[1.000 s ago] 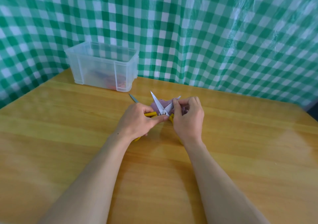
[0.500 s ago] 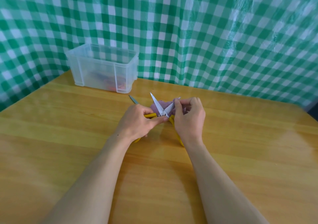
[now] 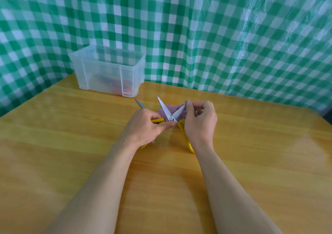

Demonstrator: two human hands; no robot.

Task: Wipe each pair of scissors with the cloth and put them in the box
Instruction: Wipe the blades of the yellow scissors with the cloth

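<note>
Yellow-handled scissors [image 3: 171, 118] gape open: left hand [image 3: 143, 127] grips one handle, right hand [image 3: 199, 120] pinches purple cloth [image 3: 172, 108] round a blade.

A single head-worn view looks forward and down from the worktop [image 3: 251, 162] side opposite the box [image 3: 107, 72], close above the surface.

Two hands showing: left hand [image 3: 143, 126], right hand [image 3: 201, 124]. One yellow-handled scissors [image 3: 168, 113] being held. One grey blade tip [image 3: 140, 104] poking out behind left hand. One purple cloth [image 3: 173, 108]. One clear box [image 3: 100, 75] sitting on one tabletop [image 3: 251, 162].
</note>
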